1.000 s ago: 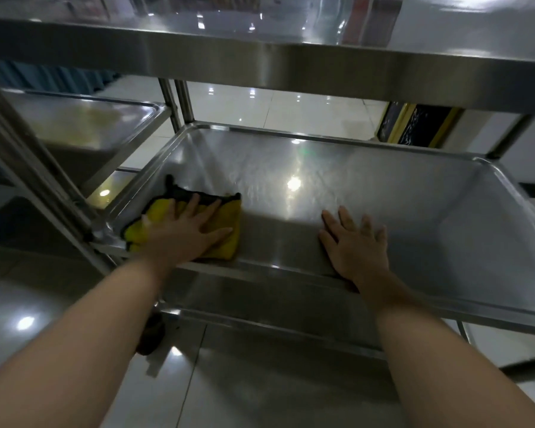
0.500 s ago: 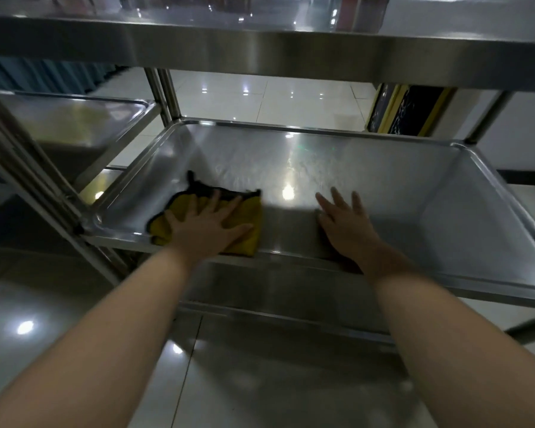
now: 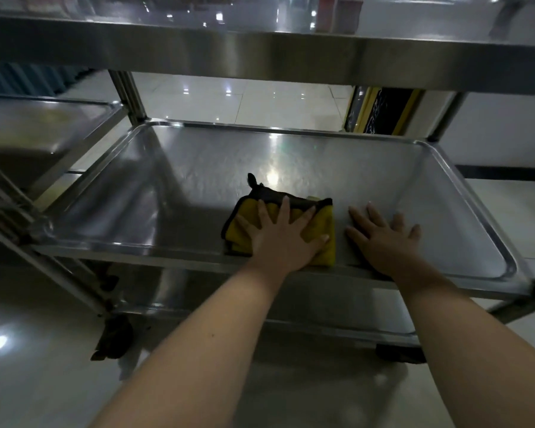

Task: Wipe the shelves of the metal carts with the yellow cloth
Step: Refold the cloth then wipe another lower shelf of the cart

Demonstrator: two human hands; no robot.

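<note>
Two hands lie flat on the middle cart shelf (image 3: 183, 186). We press our left hand (image 3: 283, 239), fingers spread, onto the folded yellow cloth (image 3: 325, 219), which sits against the near rim at the shelf's 6 o'clock. Our right hand (image 3: 383, 239), fingers spread and holding nothing, rests on bare steel just beside the cloth at its 3 o'clock, narrowly apart from it. The top shelf (image 3: 260, 54) spans 12 o'clock. A second cart (image 3: 44, 118) stands at 9 o'clock.

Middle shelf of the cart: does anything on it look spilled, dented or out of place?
Nothing stands out. The yellow cloth lies folded under the flat left hand, the right hand rests flat beside it, and the shelf shows only light reflections.
</note>
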